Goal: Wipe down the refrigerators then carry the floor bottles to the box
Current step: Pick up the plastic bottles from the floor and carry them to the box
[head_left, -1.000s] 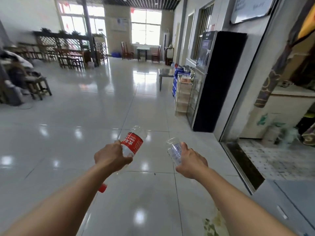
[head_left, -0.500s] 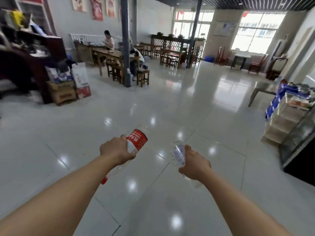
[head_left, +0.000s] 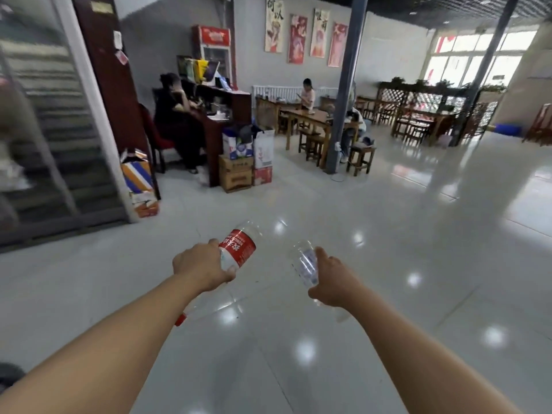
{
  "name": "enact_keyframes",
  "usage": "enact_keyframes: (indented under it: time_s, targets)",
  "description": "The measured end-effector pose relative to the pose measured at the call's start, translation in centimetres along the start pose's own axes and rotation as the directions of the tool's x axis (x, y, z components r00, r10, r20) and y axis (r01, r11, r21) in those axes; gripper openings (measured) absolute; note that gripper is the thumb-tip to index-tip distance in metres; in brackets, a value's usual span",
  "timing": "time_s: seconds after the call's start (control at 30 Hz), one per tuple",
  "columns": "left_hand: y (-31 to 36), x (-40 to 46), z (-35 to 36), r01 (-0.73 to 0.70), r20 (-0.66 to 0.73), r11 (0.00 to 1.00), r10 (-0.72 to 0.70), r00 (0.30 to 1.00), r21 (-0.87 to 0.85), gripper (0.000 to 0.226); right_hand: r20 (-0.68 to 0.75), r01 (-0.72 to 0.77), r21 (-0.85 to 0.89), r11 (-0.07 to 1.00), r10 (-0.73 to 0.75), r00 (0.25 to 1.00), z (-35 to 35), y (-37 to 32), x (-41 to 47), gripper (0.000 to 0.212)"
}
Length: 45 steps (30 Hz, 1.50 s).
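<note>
Presently we are gripping the red-labelled bottle (head_left: pixel 239 249) in our left hand (head_left: pixel 200 268) at eleven o'clock, fingers curled round it; our right hand (head_left: pixel 334 282) is clasping the clear bottle (head_left: pixel 306 262) at one o'clock, both above the floor (head_left: pixel 388 234).

Two bottles (red-labelled bottle (head_left: pixel 239 249), clear bottle (head_left: pixel 306 262)); four wall posters (head_left: pixel 298 38); two pillars (head_left: pixel 343 85).

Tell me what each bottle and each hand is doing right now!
Red-label bottle: held off the floor, tilted, red cap pointing down toward the person.
Clear bottle: held off the floor, tilted.
Left hand: grips the red-label bottle.
Right hand: grips the clear bottle.
</note>
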<state>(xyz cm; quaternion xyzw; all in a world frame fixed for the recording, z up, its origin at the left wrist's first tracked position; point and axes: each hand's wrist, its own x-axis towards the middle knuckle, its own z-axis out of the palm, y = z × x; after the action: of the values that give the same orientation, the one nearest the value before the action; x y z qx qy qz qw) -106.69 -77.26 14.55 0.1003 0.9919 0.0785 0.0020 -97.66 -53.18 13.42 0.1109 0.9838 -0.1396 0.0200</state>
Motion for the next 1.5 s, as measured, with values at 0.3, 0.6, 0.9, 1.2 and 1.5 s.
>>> enact_keyframes:
  time_s: [0.3, 0.6, 0.9, 1.2, 1.5]
  targets:
    - [-14.4, 6.6, -0.5, 0.281, 0.023, 0.96, -0.281, 0.959, -0.009, 0.071, 0.121, 0.248, -0.065, 0.967, -0.239, 0.963, 4.7, -13.1, 13.8, 0.06]
    - [-22.8, 16.3, 0.4, 0.557, 0.021, 0.83, -0.557, 0.83, -0.027, 0.071, 0.25, 0.5, -0.066, 0.863, -0.471, 0.846, 8.5, -23.8, 31.6, 0.068]
    - [-32.0, 21.8, 0.7, 0.75, 0.05, 0.661, -0.749, 0.661, -0.014, 0.071, 0.362, 0.703, -0.031, 0.711, -0.648, 0.671, 12.9, -36.3, 43.4, 0.07]
    - [-47.1, 28.5, -0.3, 0.845, 0.024, 0.532, -0.845, 0.534, -0.055, 0.071, 0.384, 0.801, -0.007, 0.599, -0.738, 0.555, 17.6, -52.8, 52.2, 0.074]
    - [-60.2, 33.6, -4.8, 0.918, 0.015, 0.392, -0.919, 0.393, -0.056, 0.071, 0.386, 0.882, 0.025, 0.47, -0.819, 0.425, 20.4, -70.1, 59.3, 0.079]
